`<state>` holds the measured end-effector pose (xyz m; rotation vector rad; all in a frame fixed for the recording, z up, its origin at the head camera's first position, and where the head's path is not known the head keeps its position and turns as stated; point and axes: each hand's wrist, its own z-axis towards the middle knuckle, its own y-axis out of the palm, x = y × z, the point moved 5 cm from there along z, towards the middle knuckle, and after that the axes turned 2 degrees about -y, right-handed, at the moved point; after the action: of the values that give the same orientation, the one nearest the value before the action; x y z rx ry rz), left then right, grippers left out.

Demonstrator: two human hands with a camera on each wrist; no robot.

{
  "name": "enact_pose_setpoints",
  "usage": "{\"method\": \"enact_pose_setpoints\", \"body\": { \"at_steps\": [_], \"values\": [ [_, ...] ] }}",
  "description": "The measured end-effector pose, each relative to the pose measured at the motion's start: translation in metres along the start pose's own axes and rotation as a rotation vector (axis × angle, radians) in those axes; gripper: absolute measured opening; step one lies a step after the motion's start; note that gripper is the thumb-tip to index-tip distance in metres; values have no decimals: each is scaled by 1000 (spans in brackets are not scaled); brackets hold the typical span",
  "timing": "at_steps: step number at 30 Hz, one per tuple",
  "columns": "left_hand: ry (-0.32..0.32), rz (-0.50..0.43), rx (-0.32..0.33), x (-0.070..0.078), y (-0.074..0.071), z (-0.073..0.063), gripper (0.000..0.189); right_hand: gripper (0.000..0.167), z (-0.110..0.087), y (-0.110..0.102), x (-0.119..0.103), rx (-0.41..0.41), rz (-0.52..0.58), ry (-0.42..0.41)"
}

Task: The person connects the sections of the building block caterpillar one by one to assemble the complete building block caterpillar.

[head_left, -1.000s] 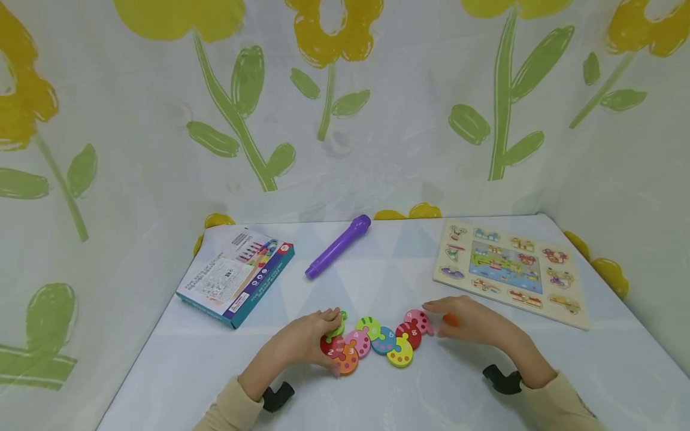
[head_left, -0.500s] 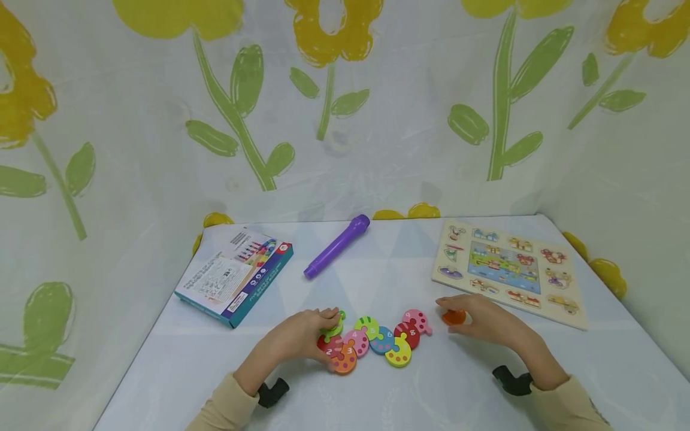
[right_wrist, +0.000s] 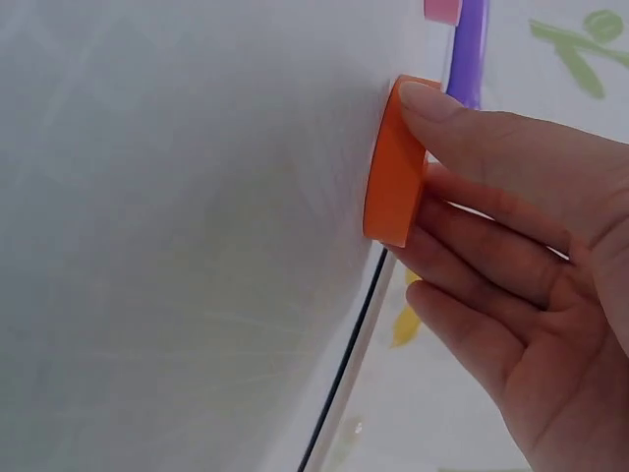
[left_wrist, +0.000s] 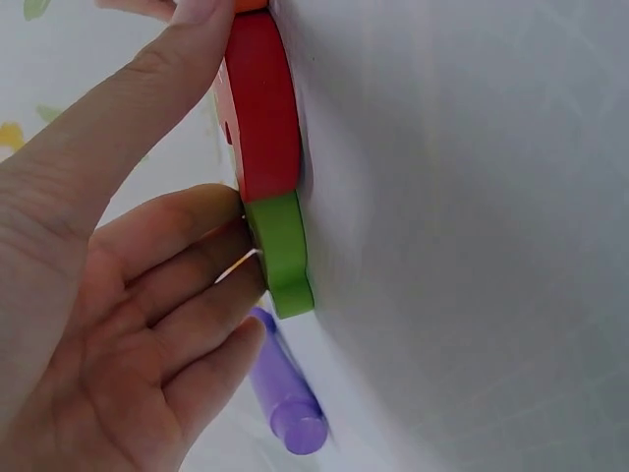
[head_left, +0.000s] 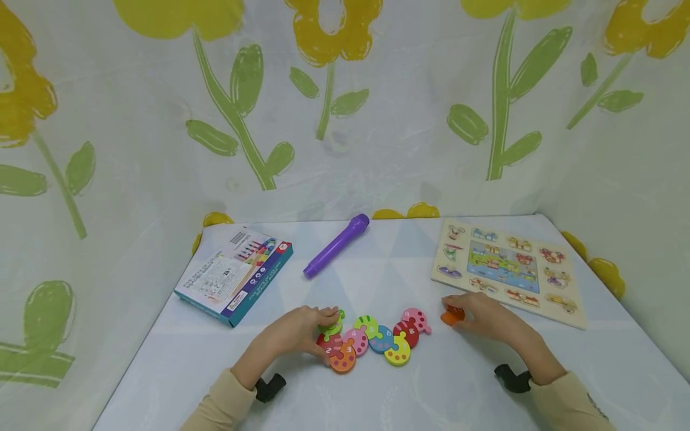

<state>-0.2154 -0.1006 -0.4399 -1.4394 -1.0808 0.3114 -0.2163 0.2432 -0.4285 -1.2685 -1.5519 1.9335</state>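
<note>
A winding chain of round, interlocking number puzzle pieces (head_left: 382,340) in several colours lies on the table in the head view. My left hand (head_left: 296,331) spans the chain's left end, thumb by the red and orange pieces and fingers against the green piece (left_wrist: 283,251). The red piece (left_wrist: 263,113) shows edge-on under the thumb in the left wrist view. To the right of the chain, my right hand (head_left: 485,317) pinches a separate orange puzzle piece (right_wrist: 396,172) between thumb and fingers. A gap separates it from the pink piece (head_left: 417,318) at the chain's right end.
Behind the chain lies a purple tube-shaped toy (head_left: 336,245). A flat teal-edged box (head_left: 234,275) is at the back left. At the back right, a wooden picture puzzle board (head_left: 507,272) sits near my right hand. Flower-printed cloth (head_left: 399,120) rises behind the table.
My right hand has moved right, away from the pink end piece, with the orange piece in it. My left hand has barely shifted and stays at the chain's left end.
</note>
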Motion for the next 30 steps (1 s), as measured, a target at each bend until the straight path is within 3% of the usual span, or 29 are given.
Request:
{"method": "enact_pose_setpoints", "body": {
  "at_steps": [16,30],
  "values": [
    [-21,-10,-12,0,-1,0,84,50,-5,3,-6,31,8,-14],
    [-11,-7,9,0,0,0,82,52,-7,6,-38,-11,59,-4]
  ]
}}
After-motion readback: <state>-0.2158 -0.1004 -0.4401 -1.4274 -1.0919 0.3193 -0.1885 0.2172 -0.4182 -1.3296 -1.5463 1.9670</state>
